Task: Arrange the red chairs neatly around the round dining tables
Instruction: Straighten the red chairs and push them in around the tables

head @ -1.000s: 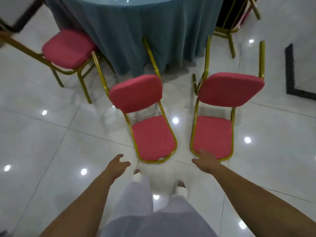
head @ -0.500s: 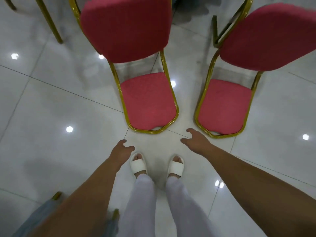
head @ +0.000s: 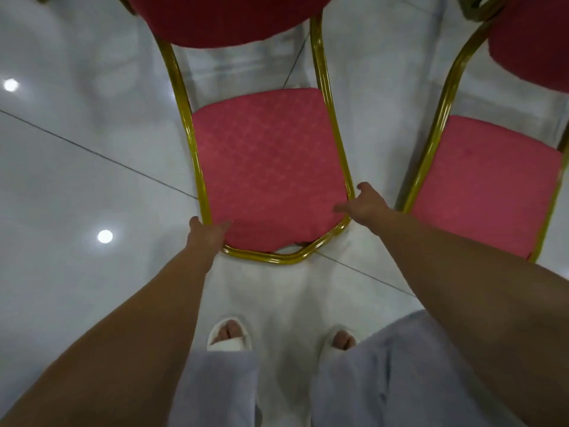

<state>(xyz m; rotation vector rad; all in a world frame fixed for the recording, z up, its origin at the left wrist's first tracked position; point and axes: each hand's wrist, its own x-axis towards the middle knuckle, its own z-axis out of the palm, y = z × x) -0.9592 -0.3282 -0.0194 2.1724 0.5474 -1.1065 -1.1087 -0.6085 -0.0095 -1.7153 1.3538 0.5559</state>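
Left hand [head: 207,234] on front-left corner of red chair [head: 268,167], right hand [head: 365,204] on front-right; thumbs on top, whether clamped cannot tell. Take gold frame [head: 271,257] evenly, push straight.

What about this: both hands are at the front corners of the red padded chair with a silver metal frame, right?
Not quite: the frame is gold, not silver. The head view shows the left hand and right hand at the front corners of the red padded chair with a gold metal frame.
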